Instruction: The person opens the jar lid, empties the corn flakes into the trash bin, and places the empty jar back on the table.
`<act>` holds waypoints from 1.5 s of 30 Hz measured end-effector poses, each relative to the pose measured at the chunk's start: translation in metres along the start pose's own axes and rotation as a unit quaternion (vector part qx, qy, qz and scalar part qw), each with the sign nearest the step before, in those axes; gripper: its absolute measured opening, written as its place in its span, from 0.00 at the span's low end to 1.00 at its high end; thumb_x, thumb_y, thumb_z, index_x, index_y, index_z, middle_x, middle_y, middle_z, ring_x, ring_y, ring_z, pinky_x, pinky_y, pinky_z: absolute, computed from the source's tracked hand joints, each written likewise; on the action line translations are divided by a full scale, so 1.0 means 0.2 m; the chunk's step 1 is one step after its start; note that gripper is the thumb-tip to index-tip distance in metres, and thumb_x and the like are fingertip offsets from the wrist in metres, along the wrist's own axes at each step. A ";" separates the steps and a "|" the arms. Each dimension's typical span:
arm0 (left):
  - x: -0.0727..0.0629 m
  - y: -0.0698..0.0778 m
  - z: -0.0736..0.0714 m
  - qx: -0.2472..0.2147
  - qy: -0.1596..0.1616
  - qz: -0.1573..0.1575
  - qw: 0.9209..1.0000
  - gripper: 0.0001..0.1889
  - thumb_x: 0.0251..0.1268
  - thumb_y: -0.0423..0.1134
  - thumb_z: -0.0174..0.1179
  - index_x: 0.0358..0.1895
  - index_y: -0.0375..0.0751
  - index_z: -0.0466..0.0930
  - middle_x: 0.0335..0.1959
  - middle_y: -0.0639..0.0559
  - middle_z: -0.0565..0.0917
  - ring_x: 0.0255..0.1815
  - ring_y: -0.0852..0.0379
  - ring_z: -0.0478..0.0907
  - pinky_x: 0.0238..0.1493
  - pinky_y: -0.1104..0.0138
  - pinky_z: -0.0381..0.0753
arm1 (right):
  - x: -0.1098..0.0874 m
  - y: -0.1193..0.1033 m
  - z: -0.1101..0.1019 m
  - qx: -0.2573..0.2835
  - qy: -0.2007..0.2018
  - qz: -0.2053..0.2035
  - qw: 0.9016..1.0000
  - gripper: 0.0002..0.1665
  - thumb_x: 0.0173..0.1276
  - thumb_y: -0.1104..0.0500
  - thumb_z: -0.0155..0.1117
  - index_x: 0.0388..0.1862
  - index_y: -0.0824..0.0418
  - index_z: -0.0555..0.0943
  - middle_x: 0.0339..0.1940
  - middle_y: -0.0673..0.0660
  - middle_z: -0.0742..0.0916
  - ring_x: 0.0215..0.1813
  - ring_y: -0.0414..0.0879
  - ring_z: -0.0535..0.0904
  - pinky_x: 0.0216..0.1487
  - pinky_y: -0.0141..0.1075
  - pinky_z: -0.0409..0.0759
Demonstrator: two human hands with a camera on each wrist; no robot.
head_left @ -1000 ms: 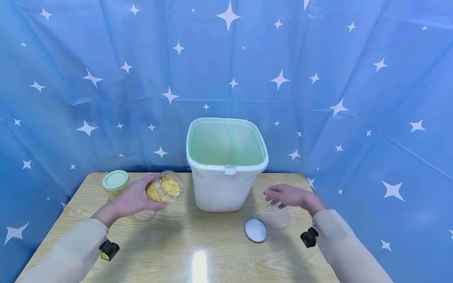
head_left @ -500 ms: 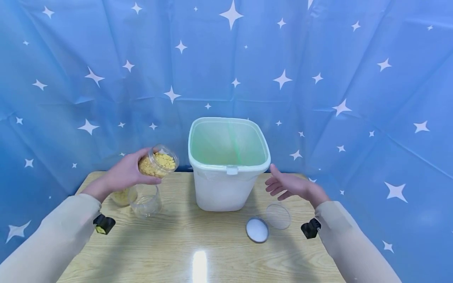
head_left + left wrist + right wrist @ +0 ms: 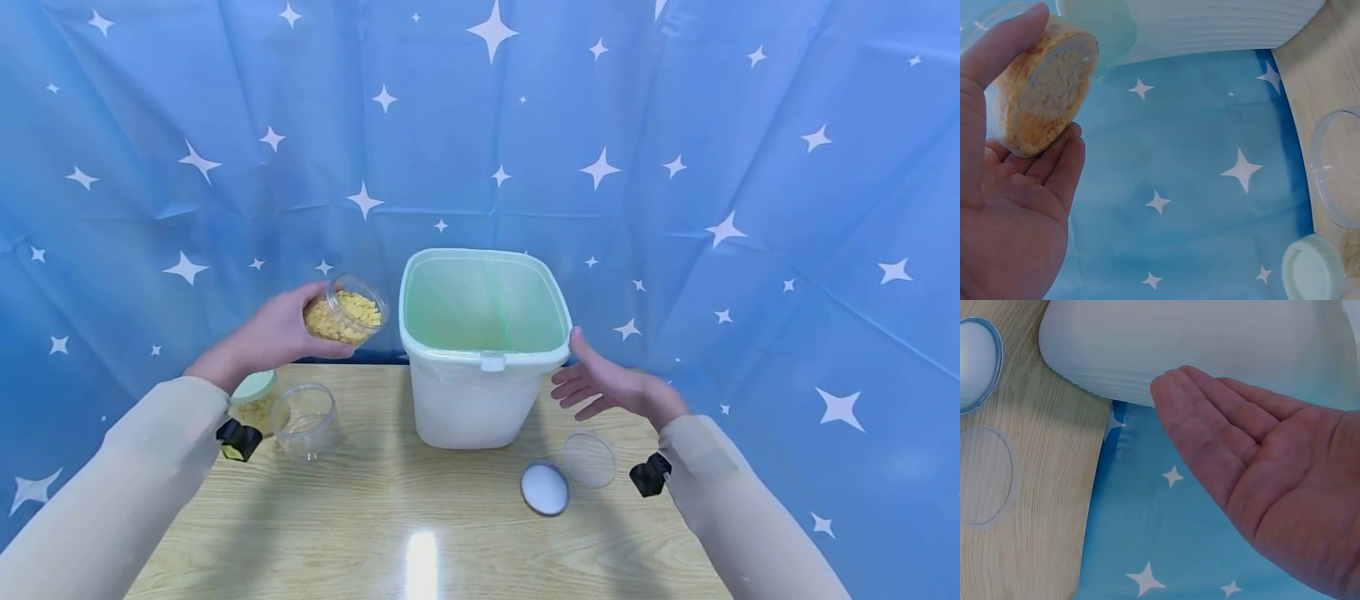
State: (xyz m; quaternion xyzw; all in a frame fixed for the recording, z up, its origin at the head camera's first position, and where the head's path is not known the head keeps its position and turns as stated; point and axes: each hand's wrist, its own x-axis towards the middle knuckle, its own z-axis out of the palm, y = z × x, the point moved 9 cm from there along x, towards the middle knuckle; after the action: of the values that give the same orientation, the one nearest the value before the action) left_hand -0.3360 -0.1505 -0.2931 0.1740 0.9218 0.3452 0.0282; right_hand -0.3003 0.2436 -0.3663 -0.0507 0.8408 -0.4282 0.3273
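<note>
In the head view my left hand point(image 3: 279, 332) grips a clear jar point(image 3: 347, 313) of yellow flakes, raised above the table's back edge. Its open mouth tilts right, toward a large white bin point(image 3: 474, 404) with a pale green inside. Thumb and fingers wrap opposite sides of the jar point(image 3: 1054, 87) in the left wrist view. On the bin's right, my right hand point(image 3: 618, 387) has straight fingers and holds nothing; its thumb tip is right at the rim. The right wrist view shows the palm point(image 3: 1291, 469) and extended fingers beside the bin wall point(image 3: 1135, 344).
Behind an open clear jar point(image 3: 303, 421) at the table's left is a jar with a mint-green lid point(image 3: 255, 385), partly covered by my forearm. A round silvery lid point(image 3: 545, 488) and a clear disc point(image 3: 590, 459) lie front right of the bin. A blue star curtain point(image 3: 480, 125) hangs behind.
My left hand has lifted the flake jar up from near the table, uncovering the open clear jar. My right hand has risen from over the clear disc to the bin's side, fingers spreading.
</note>
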 end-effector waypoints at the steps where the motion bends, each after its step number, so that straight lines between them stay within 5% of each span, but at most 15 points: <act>1: 0.01 0.01 0.00 0.003 0.003 0.003 1.000 0.53 0.49 0.56 0.73 0.76 0.42 0.54 0.56 0.42 0.77 0.52 0.47 0.76 0.50 0.55 0.77 | 0.00 0.00 0.00 0.004 -0.001 0.002 1.000 0.64 0.65 0.21 0.11 0.72 0.71 0.61 0.68 0.71 0.74 0.68 0.64 0.72 0.61 0.49 0.79; 9: 0.07 0.10 -0.03 0.003 0.019 0.009 1.000 0.54 0.45 0.55 0.76 0.75 0.42 0.56 0.56 0.44 0.77 0.52 0.48 0.76 0.53 0.54 0.77 | 0.01 0.00 0.04 0.041 -0.015 0.024 0.999 0.64 0.63 0.18 0.15 0.73 0.68 0.61 0.69 0.70 0.73 0.67 0.62 0.74 0.55 0.51 0.82; 29: 0.17 0.25 -0.04 0.013 -0.004 0.009 1.000 0.53 0.48 0.52 0.75 0.75 0.38 0.55 0.62 0.42 0.74 0.57 0.46 0.72 0.59 0.50 0.74 | 0.04 0.02 0.10 0.126 -0.024 0.011 0.992 0.64 0.63 0.18 0.17 0.77 0.66 0.52 0.75 0.71 0.63 0.75 0.65 0.61 0.58 0.54 0.80; 45: 0.22 0.31 -0.01 0.014 -0.014 -0.002 1.000 0.54 0.44 0.47 0.76 0.75 0.40 0.54 0.64 0.43 0.73 0.62 0.45 0.71 0.65 0.48 0.71 | 0.07 0.00 0.10 0.126 -0.014 -0.020 0.992 0.61 0.64 0.19 0.15 0.78 0.64 0.51 0.76 0.74 0.60 0.76 0.67 0.58 0.63 0.55 0.76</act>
State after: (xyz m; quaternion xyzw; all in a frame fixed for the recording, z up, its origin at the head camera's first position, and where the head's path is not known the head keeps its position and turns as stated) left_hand -0.3597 -0.0930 -0.2493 0.1775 0.9265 0.3294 0.0393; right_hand -0.2992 0.2255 -0.3822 -0.0321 0.7743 -0.5366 0.3339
